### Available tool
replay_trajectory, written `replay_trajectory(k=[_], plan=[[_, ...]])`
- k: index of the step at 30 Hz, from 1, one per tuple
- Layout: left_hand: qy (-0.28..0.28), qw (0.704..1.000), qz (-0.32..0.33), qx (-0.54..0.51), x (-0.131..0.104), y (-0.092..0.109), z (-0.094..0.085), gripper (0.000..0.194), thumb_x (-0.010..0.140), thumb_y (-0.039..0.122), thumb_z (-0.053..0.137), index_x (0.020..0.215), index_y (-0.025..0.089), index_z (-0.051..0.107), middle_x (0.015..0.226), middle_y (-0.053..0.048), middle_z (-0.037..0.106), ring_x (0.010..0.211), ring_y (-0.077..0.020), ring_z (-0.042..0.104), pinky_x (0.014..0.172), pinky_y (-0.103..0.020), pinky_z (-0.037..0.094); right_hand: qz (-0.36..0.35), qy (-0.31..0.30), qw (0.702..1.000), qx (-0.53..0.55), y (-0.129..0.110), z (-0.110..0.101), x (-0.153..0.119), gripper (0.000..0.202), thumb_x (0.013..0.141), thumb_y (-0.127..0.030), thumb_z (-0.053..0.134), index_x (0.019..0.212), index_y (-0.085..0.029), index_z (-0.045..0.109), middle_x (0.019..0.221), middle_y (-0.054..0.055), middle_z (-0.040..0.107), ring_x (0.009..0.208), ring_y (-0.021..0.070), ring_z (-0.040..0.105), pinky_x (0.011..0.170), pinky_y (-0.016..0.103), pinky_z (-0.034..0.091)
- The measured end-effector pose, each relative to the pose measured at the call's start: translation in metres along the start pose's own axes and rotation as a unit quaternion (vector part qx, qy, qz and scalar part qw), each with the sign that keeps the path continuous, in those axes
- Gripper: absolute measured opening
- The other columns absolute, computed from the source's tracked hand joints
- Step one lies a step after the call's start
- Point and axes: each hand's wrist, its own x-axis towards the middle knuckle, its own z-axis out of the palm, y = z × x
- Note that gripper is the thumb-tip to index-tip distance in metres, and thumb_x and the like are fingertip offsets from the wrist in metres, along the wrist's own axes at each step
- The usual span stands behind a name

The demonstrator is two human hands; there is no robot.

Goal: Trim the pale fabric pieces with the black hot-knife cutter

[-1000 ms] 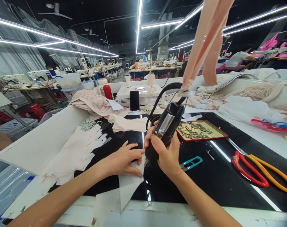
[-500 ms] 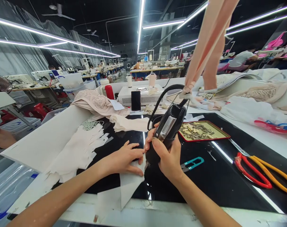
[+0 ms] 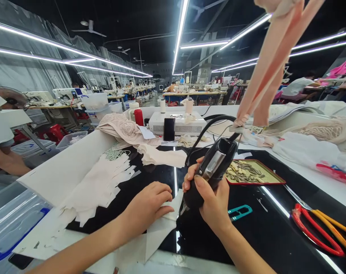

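gripping black handheld tool (image 3: 216, 163) in right hand (image 3: 214, 198), fingers wrapped round body, thumb along near side. tilting it, lower end down just beside right edge of light fabric piece (image 3: 159, 231), over black work surface (image 3: 264, 236). joined at top to black cable (image 3: 202, 131) and hanging pink strips (image 3: 271, 72). placing left hand (image 3: 150, 207) at light fabric piece, fingers bent, thumb slightly apart; cannot tell if pinching cloth. running past near edge of black work surface with that same piece. left of left hand, see pale cut pieces (image 3: 101, 186), fanned out. right of tool, see tray (image 3: 271, 174) with seeds. near right hand, see teal snips (image 3: 248, 208); farther right, scissors (image 3: 300, 219), red and orange handles. at back, see phone (image 3: 169, 129), upright.
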Motion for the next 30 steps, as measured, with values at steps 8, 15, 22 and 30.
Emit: replay_trajectory(k=[8, 15, 22, 30], plan=[[0.012, 0.985, 0.021, 0.170, -0.033, 0.020, 0.042, 0.012, 0.097, 0.009, 0.065, 0.092, 0.020, 0.063, 0.088, -0.002, 0.066, 0.078, -0.0210, 0.064, 0.071, -0.033, 0.052, 0.018, -0.003, 1.000, 0.003, 0.001, -0.004, -0.003, 0.034, 0.089, -0.039, 0.080, 0.113, -0.029, 0.058, 0.082, -0.004, 0.064, 0.060, 0.0129, 0.062, 0.055, 0.029, 0.056], [0.039, 0.992, 0.108, 0.053, -0.038, -0.011, 0.028, 0.024, 0.099, -0.001, 0.055, 0.106, 0.020, 0.065, 0.110, -0.002, 0.074, 0.099, -0.0187, 0.070, 0.092, -0.032, 0.055, 0.007, 0.001, 1.000, -0.007, -0.004, -0.004, -0.001, 0.031, 0.090, -0.037, 0.079, 0.112, -0.028, 0.059, 0.081, -0.004, 0.064, 0.059, 0.0134, 0.062, 0.054, 0.029, 0.057], [0.042, 0.988, 0.146, -0.013, -0.039, -0.033, 0.012, 0.033, 0.099, -0.002, 0.052, 0.119, 0.018, 0.070, 0.124, -0.006, 0.076, 0.119, -0.0209, 0.071, 0.109, -0.036, 0.054, 0.001, 0.000, 1.000, -0.003, -0.009, -0.002, 0.000, 0.031, 0.088, -0.036, 0.079, 0.110, -0.028, 0.059, 0.080, -0.004, 0.064, 0.058, 0.0133, 0.062, 0.053, 0.030, 0.056], [0.031, 0.994, 0.105, -0.015, -0.011, -0.037, 0.012, 0.034, 0.099, -0.001, 0.051, 0.121, 0.014, 0.071, 0.125, -0.010, 0.074, 0.117, -0.0208, 0.071, 0.102, -0.033, 0.060, 0.004, -0.026, 1.000, 0.006, -0.013, 0.000, -0.009, 0.029, 0.090, -0.035, 0.077, 0.112, -0.028, 0.060, 0.079, -0.004, 0.064, 0.059, 0.0133, 0.062, 0.054, 0.029, 0.057]])
